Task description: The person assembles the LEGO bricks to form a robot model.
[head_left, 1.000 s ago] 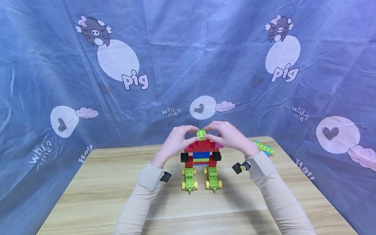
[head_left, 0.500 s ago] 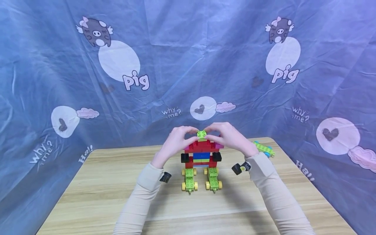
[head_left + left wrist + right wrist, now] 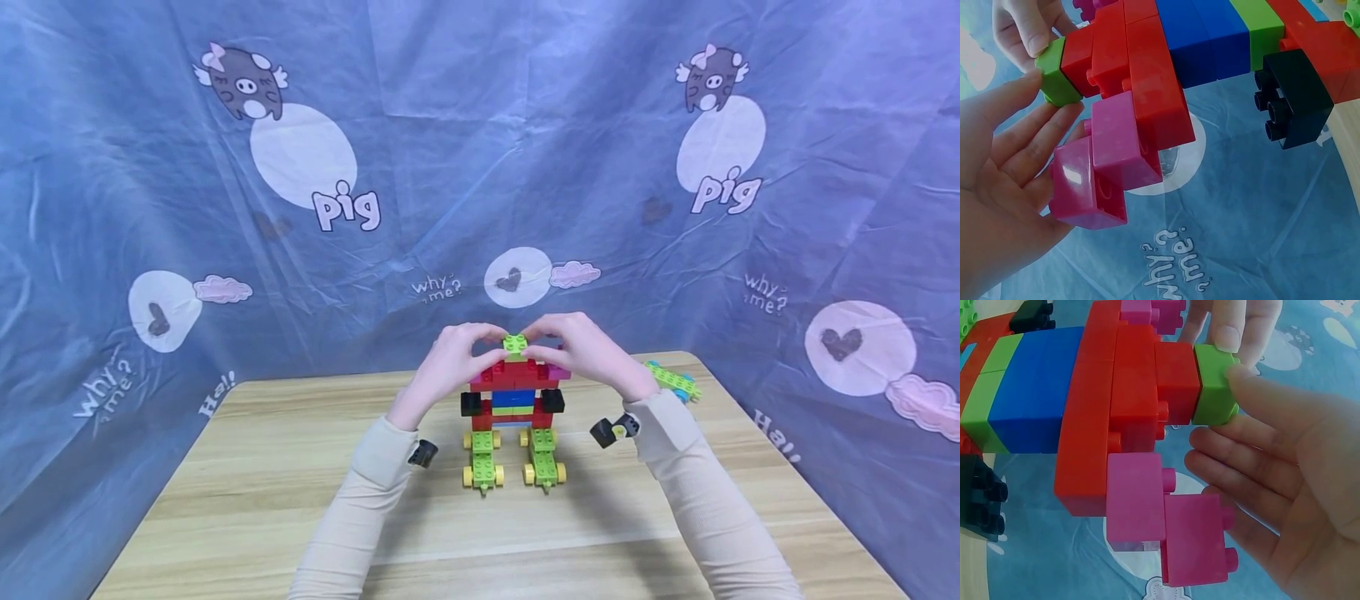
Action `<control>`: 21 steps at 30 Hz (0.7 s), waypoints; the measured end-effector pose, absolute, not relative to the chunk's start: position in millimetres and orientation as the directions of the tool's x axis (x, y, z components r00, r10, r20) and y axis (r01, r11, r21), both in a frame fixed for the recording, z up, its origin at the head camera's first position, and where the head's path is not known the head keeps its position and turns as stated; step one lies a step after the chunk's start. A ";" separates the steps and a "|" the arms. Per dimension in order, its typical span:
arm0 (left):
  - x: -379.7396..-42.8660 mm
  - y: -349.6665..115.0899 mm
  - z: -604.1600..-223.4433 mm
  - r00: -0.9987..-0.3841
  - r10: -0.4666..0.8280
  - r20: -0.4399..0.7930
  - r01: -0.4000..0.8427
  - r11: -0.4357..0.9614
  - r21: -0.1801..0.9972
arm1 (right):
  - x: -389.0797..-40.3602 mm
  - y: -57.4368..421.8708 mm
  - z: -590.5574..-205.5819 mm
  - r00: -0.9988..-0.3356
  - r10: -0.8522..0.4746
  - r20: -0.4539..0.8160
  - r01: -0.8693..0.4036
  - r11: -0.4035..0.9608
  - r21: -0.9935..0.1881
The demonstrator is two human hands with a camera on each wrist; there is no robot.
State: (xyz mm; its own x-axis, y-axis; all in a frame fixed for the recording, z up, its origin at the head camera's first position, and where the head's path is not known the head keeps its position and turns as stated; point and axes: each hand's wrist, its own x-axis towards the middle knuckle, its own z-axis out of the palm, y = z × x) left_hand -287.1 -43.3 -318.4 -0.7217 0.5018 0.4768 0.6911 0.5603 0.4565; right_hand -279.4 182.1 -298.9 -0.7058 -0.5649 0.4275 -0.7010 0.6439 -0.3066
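A toy-brick figure (image 3: 513, 398) stands upright on the table, built of red, blue, green, black and pink bricks. Its feet are two green wheeled bases (image 3: 483, 460) with yellow wheels. At its very top sits a small light green brick (image 3: 1060, 72). My left hand (image 3: 459, 354) pinches this brick from the left with thumb and fingers. From the other side my right hand (image 3: 576, 350) pinches it too. Pink bricks (image 3: 1194, 540) step out from the figure's shoulder just below the right fingers. In the left wrist view, a black brick (image 3: 1297, 100) juts from the figure's side.
A green wheeled base (image 3: 675, 381) with blue wheels lies at the table's back right corner. Blue printed cloth (image 3: 450, 167) hangs behind and on both sides of the wooden table (image 3: 300, 500). Small black cameras (image 3: 613, 430) sit at the wrists.
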 end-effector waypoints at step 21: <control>-288.4 -43.6 -316.5 -0.751 0.491 0.442 0.660 0.568 0.492 | -281.0 179.0 -293.7 -0.685 -0.593 0.423 -0.715 0.658 -0.235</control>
